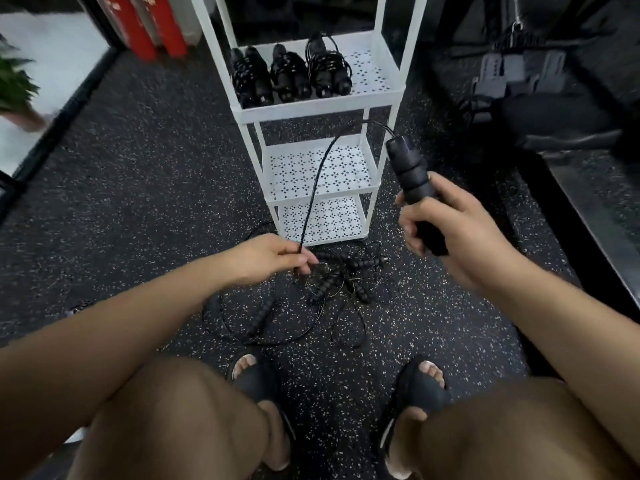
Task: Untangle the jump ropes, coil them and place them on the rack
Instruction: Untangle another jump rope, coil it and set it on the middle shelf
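Speckled floor (138, 188); right hand (453, 233) fingers curled round handle (408, 168), left hand (273, 258) fingers pinching cord (316, 188).

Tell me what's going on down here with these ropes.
A person is sorting jump ropes. The right hand grips a black handle, the left hand pinches its cord. Three coiled ropes sit on the top shelf of the white rack; a tangled pile lies on the floor below.
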`<state>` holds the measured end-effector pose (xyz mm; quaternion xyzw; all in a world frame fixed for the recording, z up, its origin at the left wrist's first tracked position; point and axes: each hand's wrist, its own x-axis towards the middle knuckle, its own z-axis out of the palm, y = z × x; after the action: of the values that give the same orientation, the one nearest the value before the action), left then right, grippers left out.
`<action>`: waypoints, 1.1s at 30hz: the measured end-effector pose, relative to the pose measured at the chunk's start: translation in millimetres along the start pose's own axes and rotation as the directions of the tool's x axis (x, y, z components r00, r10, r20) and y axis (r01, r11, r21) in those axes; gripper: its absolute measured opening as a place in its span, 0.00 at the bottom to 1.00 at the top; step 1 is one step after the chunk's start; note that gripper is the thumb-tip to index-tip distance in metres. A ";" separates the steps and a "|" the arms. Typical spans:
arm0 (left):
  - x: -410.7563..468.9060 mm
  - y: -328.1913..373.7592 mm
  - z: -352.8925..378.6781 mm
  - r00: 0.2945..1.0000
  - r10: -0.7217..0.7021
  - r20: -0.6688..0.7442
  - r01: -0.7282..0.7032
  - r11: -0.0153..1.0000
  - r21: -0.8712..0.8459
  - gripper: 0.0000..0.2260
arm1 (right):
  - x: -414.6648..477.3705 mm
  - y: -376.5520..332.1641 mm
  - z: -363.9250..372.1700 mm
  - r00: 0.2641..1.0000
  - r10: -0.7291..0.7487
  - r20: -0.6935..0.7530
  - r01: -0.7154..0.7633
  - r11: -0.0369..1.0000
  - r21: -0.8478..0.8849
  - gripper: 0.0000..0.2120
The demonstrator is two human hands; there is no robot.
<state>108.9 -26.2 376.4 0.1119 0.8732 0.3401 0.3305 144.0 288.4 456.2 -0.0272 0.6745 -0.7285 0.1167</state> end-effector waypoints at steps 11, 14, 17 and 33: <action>-32.9 99.1 -33.0 0.908 0.084 -0.410 -0.169 0.970 -0.175 0.10 | 21.0 -4.8 70.4 0.989 0.075 -0.125 -0.086 0.993 -0.084 0.08; -26.3 103.5 -34.1 0.864 0.089 -0.495 -0.211 0.957 -0.197 0.12 | 35.5 3.6 78.0 0.981 0.057 -0.183 -0.075 0.993 -0.093 0.07; -17.4 101.4 -29.5 0.818 0.064 -0.571 -0.255 0.931 -0.261 0.11 | 47.1 12.7 74.4 0.976 0.040 -0.214 -0.070 0.989 -0.133 0.06; 20.4 99.0 -26.9 0.838 -0.001 -0.546 -0.388 0.703 -0.596 0.10 | 65.6 26.5 77.7 0.958 0.033 -0.286 -0.114 0.956 -0.269 0.09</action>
<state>72.9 42.0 447.1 -0.0170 0.7216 0.6889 0.0668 99.1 197.3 429.1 0.0846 0.7818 -0.6163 0.0429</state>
